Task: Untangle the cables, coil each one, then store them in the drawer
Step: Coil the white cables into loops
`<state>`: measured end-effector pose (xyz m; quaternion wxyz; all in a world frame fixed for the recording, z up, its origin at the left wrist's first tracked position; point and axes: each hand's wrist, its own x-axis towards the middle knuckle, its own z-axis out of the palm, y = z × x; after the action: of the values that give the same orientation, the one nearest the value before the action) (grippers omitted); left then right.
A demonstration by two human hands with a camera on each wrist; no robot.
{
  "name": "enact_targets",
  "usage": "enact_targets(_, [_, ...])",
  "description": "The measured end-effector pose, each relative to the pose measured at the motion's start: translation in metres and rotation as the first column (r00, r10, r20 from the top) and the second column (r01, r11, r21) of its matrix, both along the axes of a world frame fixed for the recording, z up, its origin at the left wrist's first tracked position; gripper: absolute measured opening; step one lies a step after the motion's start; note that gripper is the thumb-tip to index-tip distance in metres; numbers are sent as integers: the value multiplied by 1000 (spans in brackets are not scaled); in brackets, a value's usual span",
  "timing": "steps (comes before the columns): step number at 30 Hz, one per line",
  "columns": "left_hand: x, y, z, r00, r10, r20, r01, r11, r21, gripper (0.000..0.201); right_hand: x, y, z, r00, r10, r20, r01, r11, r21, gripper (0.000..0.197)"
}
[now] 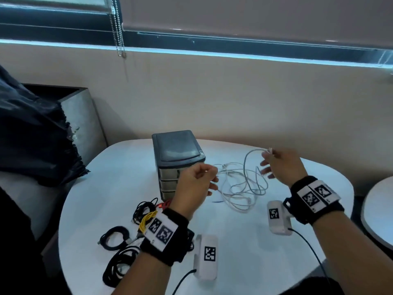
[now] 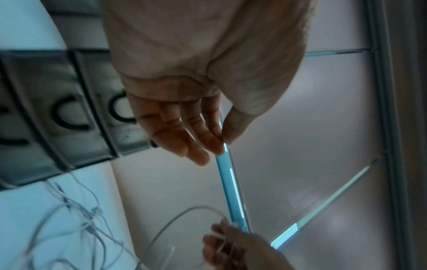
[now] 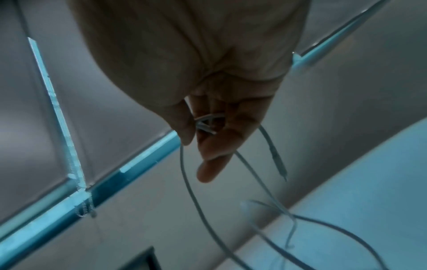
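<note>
Right hand (image 1: 280,165) is up off the counter (image 1: 244,241), thumb and forefinger pinching the plug end of a white cable (image 3: 208,124); the other fingers (image 3: 212,164) stick out straight. From that grip the cable arcs out and drops into the white tangle (image 1: 240,186) lying on the counter just below and between our two hands.

Left hand (image 1: 195,179) hovers opposite. In the head view it looks like a thumb-to-forefinger pinch with a white strand running toward it, but the left wrist view shows the fingers (image 2: 175,131) fairly straight with nothing clearly in them. We can't tell if it's holding anything.

Drawer unit (image 1: 178,158) sits just past the left hand, all drawers closed. Black cables (image 1: 119,252) plus a yellow one (image 1: 147,218) are near the left wrist, loosely looped, none stored yet. So we're early: still separating the white ones.

Risks from here:
- Pulling the plug end away from the pile before strands are freed probably cinches the crossings into knots.
- Grip is only two fingertips on the plug, so a snag could yank it out.
- Lifting higher may drag the whole tangle across the counter, maybe into the drawer unit.
- Loops hang near the right hand's free fingers and could catch them.
</note>
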<state>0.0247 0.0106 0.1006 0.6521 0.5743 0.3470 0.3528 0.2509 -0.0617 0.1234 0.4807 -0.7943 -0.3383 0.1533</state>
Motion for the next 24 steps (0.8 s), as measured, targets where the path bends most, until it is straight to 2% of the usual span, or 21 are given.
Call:
enact_targets(2, [22,-1,14,999,-50,4,49,997,67,2,-13,-8,24,996,77,48,-80,994,80,20])
enact_targets(5, [54,-6,28,973,-200,-115,219,959,178,39,-37,-17,48,982,180,53,-184,978,98,17])
enact_targets(7, [70,-16,34,929,-326,-175,359,908,217,54,-47,-19,55,978,207,-39,-200,971,134,20])
enact_targets(10, [83,-29,34,918,-374,-135,395,893,215,31,-55,-22,63,927,280,-249,-232,951,205,21])
enact_targets(12, [84,-29,26,935,-322,-151,348,916,198,16,-51,-24,66,915,311,-257,-256,940,227,23])
enact_targets(14, [77,-26,17,899,-381,-214,419,892,169,28,-41,-27,67,976,202,-83,-188,971,150,24])
enact_targets(15, [71,-25,12,841,-469,-268,518,842,151,40,-34,-28,66,990,112,81,-119,989,86,24])
enact_targets(16, [66,-25,9,770,-539,-343,610,779,144,50,-27,-29,65,963,32,268,-38,999,17,25])
enact_targets(17, [60,-26,9,724,-560,-402,659,735,162,56,-21,-30,62,904,-21,427,41,998,-38,27])
enact_targets(18, [56,-26,10,739,-528,-418,644,736,209,54,-17,-31,60,849,-54,526,103,993,-63,28])
enact_targets(20, [52,-23,20,882,-373,-288,452,841,297,40,-19,-32,56,827,-56,560,84,996,-24,29])
enact_targets(22, [51,-17,30,958,-232,-168,276,905,323,31,-34,-31,51,852,49,522,-74,997,26,26])
enact_targets(24, [54,-15,37,966,-199,-165,250,881,401,18,-54,-30,45,833,164,529,-202,979,15,23])
